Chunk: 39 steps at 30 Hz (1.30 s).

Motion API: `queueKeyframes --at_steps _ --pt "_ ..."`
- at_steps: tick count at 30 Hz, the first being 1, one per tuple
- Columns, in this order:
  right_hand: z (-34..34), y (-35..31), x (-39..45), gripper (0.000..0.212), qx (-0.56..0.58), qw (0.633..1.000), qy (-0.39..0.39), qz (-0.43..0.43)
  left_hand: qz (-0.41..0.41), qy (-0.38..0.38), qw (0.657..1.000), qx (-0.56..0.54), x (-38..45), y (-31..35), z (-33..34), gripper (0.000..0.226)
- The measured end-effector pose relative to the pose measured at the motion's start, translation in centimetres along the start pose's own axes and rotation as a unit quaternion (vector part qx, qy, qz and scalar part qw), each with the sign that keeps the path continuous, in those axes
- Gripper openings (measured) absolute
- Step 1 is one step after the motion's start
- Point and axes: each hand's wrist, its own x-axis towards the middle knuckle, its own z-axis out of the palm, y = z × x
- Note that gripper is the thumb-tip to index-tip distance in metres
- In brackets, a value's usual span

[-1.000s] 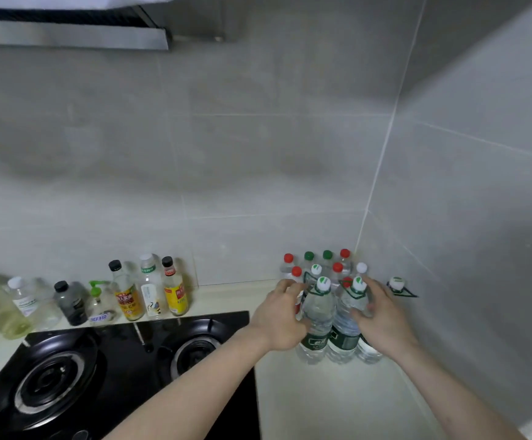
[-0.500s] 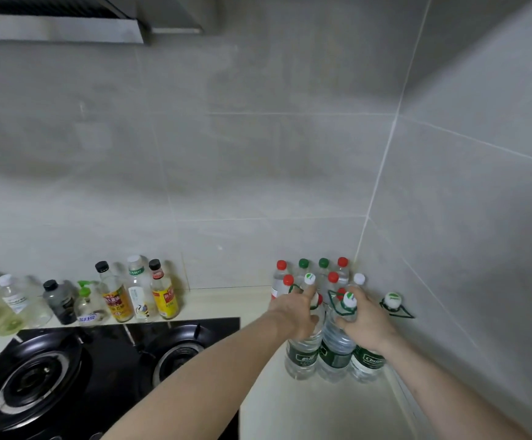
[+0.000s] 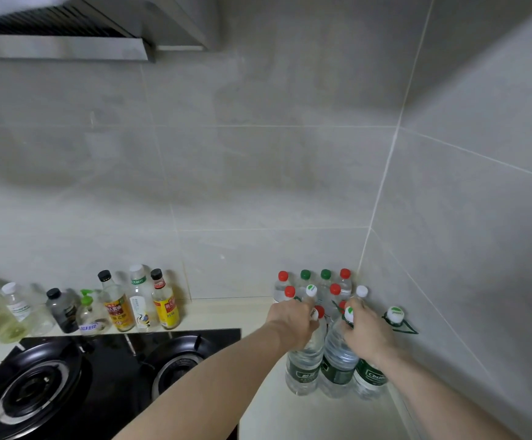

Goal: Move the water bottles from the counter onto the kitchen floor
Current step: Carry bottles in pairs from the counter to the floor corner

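Several clear water bottles stand in the counter's right corner against the tiled wall. Three large green-labelled ones make the front row: left, middle, right. Behind them are smaller bottles with red and green caps. My left hand grips the neck of the front left bottle. My right hand grips the neck of the middle bottle, whose white cap shows above my fingers. A white-capped bottle with a green carry loop stands at the right wall.
A black two-burner gas stove fills the counter's left side. Sauce, oil and soap bottles line the back wall behind it. A range hood hangs above. The pale counter runs toward me, with the wall close on the right.
Both hands rose from the bottles' bodies to their necks, just under the caps. The camera shifted slightly; the bottles stay standing on the counter.
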Motion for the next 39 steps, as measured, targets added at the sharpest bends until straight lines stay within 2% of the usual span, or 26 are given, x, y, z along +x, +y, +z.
queueKeyframes --at_steps 4,10,15,18,20,22,24,27,30,32,34,36,39 --pt "-0.6 -0.1 0.2 0.013 -0.026 0.999 0.007 -0.016 0.000 0.006 1.000 0.003 -0.8 -0.1 -0.3 0.043" --pt "-1.3 -0.2 0.0 0.019 -0.054 0.998 0.019 -0.041 0.017 0.025 0.998 0.051 -2.5 -0.4 -1.5 0.034" --pt "-2.1 -0.6 -0.3 0.013 -0.053 0.996 0.030 -0.058 0.008 0.021 0.998 0.054 -3.6 -0.7 -2.6 0.028" --pt "-2.7 -1.0 -0.5 0.011 -0.065 0.995 0.024 -0.076 0.016 -0.016 0.998 0.061 -4.1 -0.9 -3.2 0.042" --pt "-3.2 -1.2 -0.3 0.023 -0.065 0.994 0.026 -0.079 0.036 -0.025 0.996 0.082 -4.1 -1.2 -3.4 0.053" --pt "-3.7 -1.2 -0.1 0.047 -0.054 0.996 0.028 -0.072 0.056 -0.017 0.991 0.119 -3.9 -1.7 -3.3 0.053" --pt "-4.0 -1.1 -0.2 0.054 -0.025 0.998 0.006 -0.051 0.074 -0.009 0.984 0.161 -3.5 -2.3 -3.1 0.052" --pt "-3.9 -1.2 -0.8 0.048 0.030 0.998 -0.055 -0.017 0.081 0.003 0.969 0.235 -3.0 -2.8 -3.5 0.050" --pt "-3.9 -1.6 -1.1 0.050 0.060 0.995 -0.084 -0.008 0.100 -0.009 0.949 0.299 -2.6 -2.7 -3.5 0.056" --pt "-4.5 -2.0 -1.3 0.050 0.053 0.993 -0.103 -0.006 0.105 -0.017 0.940 0.323 -2.3 -2.5 -3.4 0.047" --pt "-5.1 -2.2 -1.6 0.046 0.042 0.992 -0.118 -0.007 0.112 -0.016 0.944 0.310 -2.4 -2.1 -3.8 0.027" --pt "-5.3 -2.4 -1.9 0.041 0.023 0.991 -0.131 -0.017 0.105 -0.036 0.963 0.244 -3.3 -1.8 -4.5 0.015" --pt "-5.4 -3.1 -2.5 0.037 0.015 0.991 -0.126 -0.038 0.025 -0.079 0.993 0.084 -5.2 -2.6 -5.2 0.021"
